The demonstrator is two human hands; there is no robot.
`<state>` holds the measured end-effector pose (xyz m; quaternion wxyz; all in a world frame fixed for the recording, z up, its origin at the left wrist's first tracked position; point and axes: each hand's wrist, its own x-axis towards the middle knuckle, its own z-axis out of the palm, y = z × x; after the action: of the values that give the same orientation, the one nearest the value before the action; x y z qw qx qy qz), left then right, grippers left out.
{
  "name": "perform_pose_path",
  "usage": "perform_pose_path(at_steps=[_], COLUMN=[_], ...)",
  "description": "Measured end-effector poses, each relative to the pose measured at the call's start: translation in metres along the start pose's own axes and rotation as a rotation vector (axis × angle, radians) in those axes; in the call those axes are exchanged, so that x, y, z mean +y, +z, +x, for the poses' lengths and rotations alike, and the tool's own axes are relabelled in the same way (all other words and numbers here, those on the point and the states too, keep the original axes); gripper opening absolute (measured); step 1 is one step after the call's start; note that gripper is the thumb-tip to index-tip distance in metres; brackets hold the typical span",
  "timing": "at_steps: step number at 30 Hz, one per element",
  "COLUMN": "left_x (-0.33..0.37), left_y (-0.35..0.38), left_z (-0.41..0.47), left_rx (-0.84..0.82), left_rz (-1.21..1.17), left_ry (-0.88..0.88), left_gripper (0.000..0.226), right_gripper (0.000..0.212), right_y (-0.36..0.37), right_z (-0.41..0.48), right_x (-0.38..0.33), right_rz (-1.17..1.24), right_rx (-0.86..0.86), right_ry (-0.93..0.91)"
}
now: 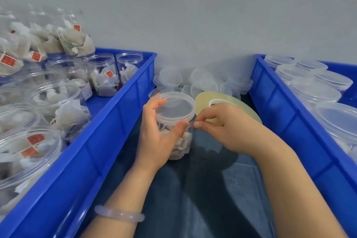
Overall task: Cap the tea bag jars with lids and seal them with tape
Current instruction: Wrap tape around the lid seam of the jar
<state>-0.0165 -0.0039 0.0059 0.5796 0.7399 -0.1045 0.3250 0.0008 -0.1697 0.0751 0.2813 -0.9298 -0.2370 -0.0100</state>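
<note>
Head view: the left hand [154,133] wraps around the capped jar [183,142], its thumb pressing the tape end [191,124] just under the lid [174,107]. The jar stands on a dark surface between 2 blue crates [108,121]. The right hand [228,127] pinches the strip beside that thumb, with the tape roll [204,98] just behind it. The thin strip could twist or cling to fingers. If the jar turns unevenly, the tape could also ride off the seam, leaving the lid unsealed.
</note>
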Motion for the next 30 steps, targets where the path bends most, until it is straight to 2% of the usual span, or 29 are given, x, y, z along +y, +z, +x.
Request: perform_pose_path(at_steps=[3, 6, 9, 16, 18, 23, 28, 30], left_x=[-0.003, -0.003, -0.002, -0.001, -0.002, -0.003, -0.004, -0.003], left_y=[-0.003, -0.004, -0.003, -0.002, -0.002, -0.006, -0.007, -0.007], left_z=[-0.001, 0.000, 0.002, 0.002, 0.002, 0.002, 0.001, 0.001], left_rx=[-0.033, -0.056, -0.040, 0.001, 0.000, -0.058, -0.085, -0.090], left_rz=[-0.011, -0.032, -0.019, -0.031, -0.041, -0.056, -0.043, -0.050], left_ry=[0.015, 0.037, 0.041, 0.011, -0.005, -0.027, -0.017, -0.018], left_gripper=[0.047, 0.058, 0.063, 0.063, 0.065, 0.076, 0.078, 0.076], right_gripper=[0.011, 0.012, 0.012, 0.030, 0.028, 0.012, 0.003, 0.012], right_y=[0.001, 0.001, 0.003, 0.007, 0.007, -0.004, -0.012, -0.014], right_z=[0.001, 0.002, 0.003, 0.005, 0.005, -0.004, -0.010, -0.012], right_x=[-0.001, -0.002, -0.003, -0.009, -0.010, -0.006, -0.004, -0.003], right_rz=[-0.002, -0.016, -0.029, -0.058, -0.055, 0.037, 0.063, 0.052], right_rx=[0.014, 0.023, 0.041, 0.080, 0.078, -0.048, -0.161, -0.200], right_ry=[0.000, -0.005, 0.011, 0.046, 0.047, -0.002, -0.037, -0.024])
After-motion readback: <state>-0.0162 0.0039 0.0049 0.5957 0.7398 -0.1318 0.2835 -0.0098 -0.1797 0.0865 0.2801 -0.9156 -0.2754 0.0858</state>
